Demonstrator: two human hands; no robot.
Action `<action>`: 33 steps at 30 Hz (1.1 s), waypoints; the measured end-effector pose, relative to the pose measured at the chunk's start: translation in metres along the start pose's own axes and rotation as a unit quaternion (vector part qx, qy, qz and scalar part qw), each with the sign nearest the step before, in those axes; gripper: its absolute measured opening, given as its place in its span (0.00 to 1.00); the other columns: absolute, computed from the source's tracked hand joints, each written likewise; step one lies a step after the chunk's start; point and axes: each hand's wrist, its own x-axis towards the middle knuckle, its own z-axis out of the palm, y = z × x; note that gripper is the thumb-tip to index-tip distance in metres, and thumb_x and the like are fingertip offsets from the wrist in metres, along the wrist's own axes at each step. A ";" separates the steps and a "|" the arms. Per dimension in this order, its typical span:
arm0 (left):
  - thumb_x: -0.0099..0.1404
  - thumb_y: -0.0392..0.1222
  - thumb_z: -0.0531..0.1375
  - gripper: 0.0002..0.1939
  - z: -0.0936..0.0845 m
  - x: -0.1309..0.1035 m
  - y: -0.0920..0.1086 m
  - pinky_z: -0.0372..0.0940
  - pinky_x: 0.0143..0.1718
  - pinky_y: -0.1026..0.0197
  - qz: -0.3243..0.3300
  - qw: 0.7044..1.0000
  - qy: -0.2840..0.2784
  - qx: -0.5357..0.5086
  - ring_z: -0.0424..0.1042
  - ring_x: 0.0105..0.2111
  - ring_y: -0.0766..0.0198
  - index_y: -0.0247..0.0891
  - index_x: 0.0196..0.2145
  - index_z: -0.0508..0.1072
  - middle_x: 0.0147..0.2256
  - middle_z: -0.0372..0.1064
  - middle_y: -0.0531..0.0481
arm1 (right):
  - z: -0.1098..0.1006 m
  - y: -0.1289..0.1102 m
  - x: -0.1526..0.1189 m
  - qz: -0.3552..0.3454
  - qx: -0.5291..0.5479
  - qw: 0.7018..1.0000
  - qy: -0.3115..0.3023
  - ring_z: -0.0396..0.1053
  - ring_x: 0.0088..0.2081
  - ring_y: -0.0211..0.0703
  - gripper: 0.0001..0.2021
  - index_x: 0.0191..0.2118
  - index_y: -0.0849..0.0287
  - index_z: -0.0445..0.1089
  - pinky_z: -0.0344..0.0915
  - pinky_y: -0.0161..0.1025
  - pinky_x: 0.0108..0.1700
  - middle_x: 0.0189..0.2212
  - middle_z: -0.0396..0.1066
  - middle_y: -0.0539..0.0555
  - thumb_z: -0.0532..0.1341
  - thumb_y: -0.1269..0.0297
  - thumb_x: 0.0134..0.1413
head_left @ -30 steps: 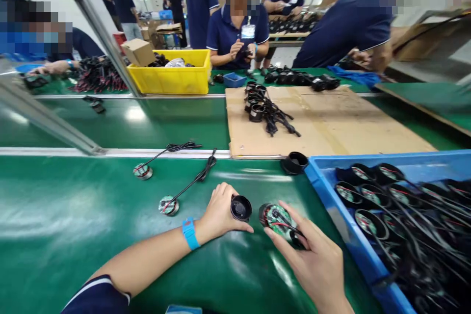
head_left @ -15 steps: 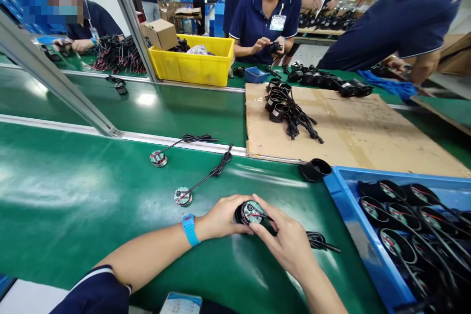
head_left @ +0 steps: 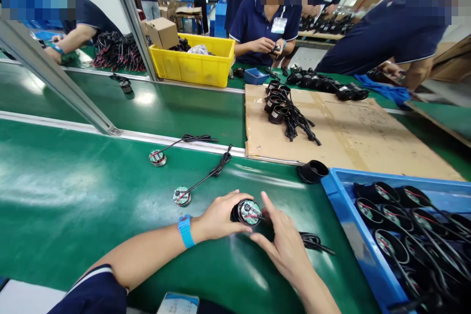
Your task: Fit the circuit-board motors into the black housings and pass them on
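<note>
My left hand [head_left: 222, 216] grips a round black housing [head_left: 235, 213] from its left side, thumb below and fingers above. In the housing's mouth sits a green circuit board [head_left: 250, 212] with red and black wires. My right hand [head_left: 283, 235] is just right of it, thumb and fingers spread apart. A bundled black cable [head_left: 316, 242] lies behind and beyond that hand on the green work surface. Further left are two loose circuit-board units with cables, a nearer one [head_left: 181, 196] and a farther one [head_left: 158, 158].
At right a blue tray [head_left: 362, 250] holds several wired black housings. A lone black housing [head_left: 312, 171] stands by its corner. Beyond lies a cardboard sheet [head_left: 349, 137] bearing several cabled housings, near a yellow bin [head_left: 191, 66]. A metal post [head_left: 62, 68] slants at left. Co-workers sit opposite.
My right hand has opened and drawn away from the circuit board, which my left hand still holds in its housing. On the far belt, a cabled part has shifted slightly right.
</note>
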 end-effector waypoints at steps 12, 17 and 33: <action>0.55 0.52 0.73 0.37 -0.014 -0.001 -0.003 0.58 0.65 0.36 -0.011 0.999 -0.033 0.014 0.62 0.64 0.38 0.39 0.59 0.67 0.57 0.72 0.40 | -0.026 0.004 -0.030 0.162 0.128 0.977 0.048 0.76 0.29 0.45 0.14 0.46 0.54 0.62 0.68 0.37 0.29 0.30 0.76 0.53 0.52 0.48 0.68; 0.58 0.58 0.70 0.41 -0.007 -0.006 -0.003 0.51 0.69 0.36 0.032 0.999 -0.021 -0.011 0.68 0.61 0.43 0.40 0.63 0.63 0.59 0.70 0.39 | -0.025 0.025 -0.039 0.127 0.053 0.990 0.006 0.76 0.31 0.44 0.15 0.47 0.54 0.63 0.69 0.38 0.31 0.35 0.77 0.54 0.51 0.49 0.69; 0.32 0.68 0.76 0.85 -0.007 -0.007 -0.026 0.42 0.71 0.38 -0.032 0.990 -0.129 -0.049 0.39 0.71 0.34 0.34 0.73 0.31 0.72 0.33 0.26 | -0.015 -0.028 0.035 -0.130 -0.110 0.982 0.078 0.72 0.27 0.40 0.16 0.43 0.58 0.71 0.65 0.36 0.30 0.31 0.73 0.53 0.58 0.50 0.62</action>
